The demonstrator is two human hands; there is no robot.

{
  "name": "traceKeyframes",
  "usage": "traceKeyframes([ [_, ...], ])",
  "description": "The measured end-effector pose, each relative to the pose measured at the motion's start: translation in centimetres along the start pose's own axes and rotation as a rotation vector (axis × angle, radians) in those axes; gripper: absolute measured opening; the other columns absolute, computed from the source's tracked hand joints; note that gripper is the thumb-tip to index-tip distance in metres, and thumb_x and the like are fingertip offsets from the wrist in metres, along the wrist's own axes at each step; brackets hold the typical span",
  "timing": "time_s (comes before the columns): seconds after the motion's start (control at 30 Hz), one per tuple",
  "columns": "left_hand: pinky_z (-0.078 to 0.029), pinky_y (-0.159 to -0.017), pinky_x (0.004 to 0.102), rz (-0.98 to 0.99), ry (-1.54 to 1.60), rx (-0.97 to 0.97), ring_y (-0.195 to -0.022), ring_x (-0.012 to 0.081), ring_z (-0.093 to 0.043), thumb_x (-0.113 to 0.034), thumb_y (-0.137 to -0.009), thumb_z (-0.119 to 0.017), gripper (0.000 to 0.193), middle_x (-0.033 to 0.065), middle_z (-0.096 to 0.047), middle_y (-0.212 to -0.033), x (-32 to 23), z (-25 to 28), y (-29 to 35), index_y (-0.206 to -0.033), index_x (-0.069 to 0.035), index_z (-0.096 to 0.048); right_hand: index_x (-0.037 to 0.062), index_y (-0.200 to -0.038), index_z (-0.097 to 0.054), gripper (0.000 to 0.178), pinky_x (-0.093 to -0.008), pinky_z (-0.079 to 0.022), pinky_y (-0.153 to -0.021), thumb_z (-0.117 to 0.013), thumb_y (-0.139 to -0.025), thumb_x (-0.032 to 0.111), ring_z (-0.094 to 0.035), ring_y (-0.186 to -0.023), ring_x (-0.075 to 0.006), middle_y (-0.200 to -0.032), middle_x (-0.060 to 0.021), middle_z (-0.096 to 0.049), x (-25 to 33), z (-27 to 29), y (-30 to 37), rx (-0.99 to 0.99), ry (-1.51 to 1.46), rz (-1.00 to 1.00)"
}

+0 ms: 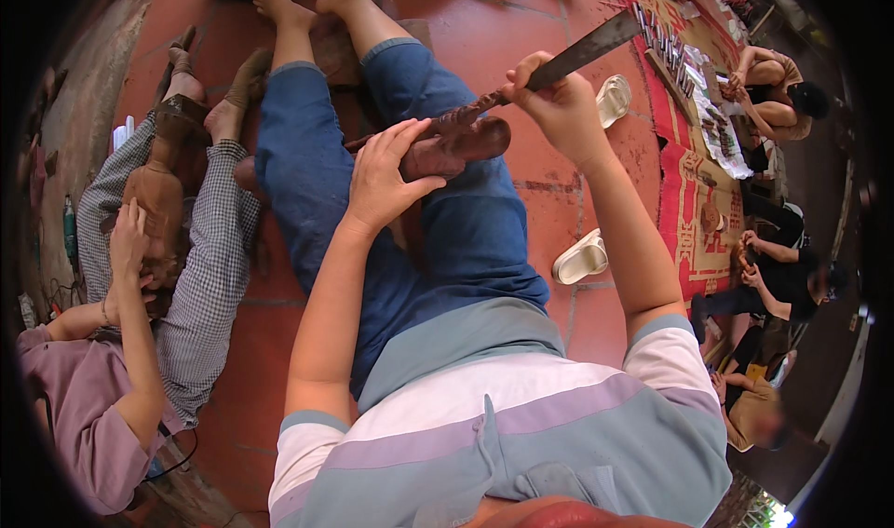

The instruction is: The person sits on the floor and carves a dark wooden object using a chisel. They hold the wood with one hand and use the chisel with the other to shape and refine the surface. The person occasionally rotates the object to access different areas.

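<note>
Across my thighs, in blue trousers, lies a dark reddish-brown wood carving (436,158) with a rounded end on the right. My left hand (382,176) rests over its left part, fingers laid along the top and thumb on the near side, gripping it. Above the carving's right end, my right hand (559,107) is closed around a long, flat, dark metal tool (591,48). This tool's wide part points up and to the right; its narrow end reaches down to the carving. Whether it is a file or a blade I cannot tell.
On my left a co-worker in checked trousers holds a lighter brown wood carving (154,197). Cream slippers (581,257) lie on the red tiled floor (549,216). A red and yellow mat (694,221) bears a row of hand tools (663,53). Several people sit at the right.
</note>
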State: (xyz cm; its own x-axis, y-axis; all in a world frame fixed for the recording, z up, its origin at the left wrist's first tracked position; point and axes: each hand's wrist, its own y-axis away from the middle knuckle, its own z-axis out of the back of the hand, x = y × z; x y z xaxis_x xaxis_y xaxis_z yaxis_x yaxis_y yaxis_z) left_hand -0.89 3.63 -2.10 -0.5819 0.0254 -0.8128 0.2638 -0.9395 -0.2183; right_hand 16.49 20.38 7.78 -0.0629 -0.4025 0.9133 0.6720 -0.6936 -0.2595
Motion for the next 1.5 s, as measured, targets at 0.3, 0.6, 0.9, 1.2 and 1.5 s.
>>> traceKeyframes([
  [0.3,-0.039,-0.102,0.0406,0.015,-0.061,-0.023,-0.119,0.0278,-0.051,-0.026,-0.059,-0.084,0.076,0.0051,-0.057,-0.129,-0.7,0.0,0.1,-0.129,-0.015,-0.057,0.0023,-0.078,-0.057,0.012,-0.0234,-0.048,-0.070,-0.068,-0.082,-0.001,-0.056,-0.074,-0.0057,-0.075,0.0014,-0.059,-0.3,0.3,0.3,-0.012,0.049,0.049],
  [0.6,-0.039,-0.103,0.0402,0.013,-0.061,-0.026,-0.119,0.0281,-0.051,-0.025,-0.059,-0.084,0.076,0.0064,-0.057,-0.129,-0.6,-0.1,0.2,-0.129,-0.015,-0.056,0.0018,-0.081,-0.059,0.010,-0.0243,-0.051,-0.069,-0.069,-0.081,0.000,-0.063,-0.076,-0.0073,-0.076,0.0000,-0.064,-1.0,0.1,0.0,-0.073,0.043,-0.039],
  [0.9,-0.040,-0.102,0.0401,-0.007,-0.075,-0.043,-0.119,0.0274,-0.052,-0.024,-0.059,-0.084,0.075,0.0057,-0.058,-0.128,-0.5,-0.4,0.1,-0.128,-0.014,-0.057,0.0021,-0.081,-0.058,0.007,-0.0282,-0.053,-0.066,-0.065,-0.080,0.000,-0.066,-0.071,-0.0125,-0.072,-0.0051,-0.065,-0.1,-0.7,-0.6,-0.136,0.197,-0.085],
  [1.2,-0.040,-0.102,0.0398,-0.028,-0.075,-0.052,-0.119,0.0275,-0.052,-0.023,-0.059,-0.085,0.075,0.0055,-0.058,-0.128,-0.5,-0.3,0.0,-0.128,-0.013,-0.057,0.0031,-0.082,-0.057,0.007,-0.0283,-0.053,-0.065,-0.064,-0.082,0.002,-0.068,-0.073,-0.0149,-0.071,-0.0059,-0.065,-0.7,2.3,-2.5,-0.197,0.132,0.006],
  [1.5,-0.039,-0.101,0.0397,-0.013,-0.075,-0.054,-0.118,0.0281,-0.052,-0.025,-0.059,-0.084,0.075,0.0058,-0.057,-0.128,-0.5,-0.4,0.2,-0.129,-0.015,-0.056,0.0031,-0.084,-0.059,0.007,-0.0300,-0.055,-0.067,-0.065,-0.080,0.005,-0.069,-0.076,-0.0147,-0.075,-0.0072,-0.067,1.2,0.5,-2.2,-0.062,0.316,-0.156],
])
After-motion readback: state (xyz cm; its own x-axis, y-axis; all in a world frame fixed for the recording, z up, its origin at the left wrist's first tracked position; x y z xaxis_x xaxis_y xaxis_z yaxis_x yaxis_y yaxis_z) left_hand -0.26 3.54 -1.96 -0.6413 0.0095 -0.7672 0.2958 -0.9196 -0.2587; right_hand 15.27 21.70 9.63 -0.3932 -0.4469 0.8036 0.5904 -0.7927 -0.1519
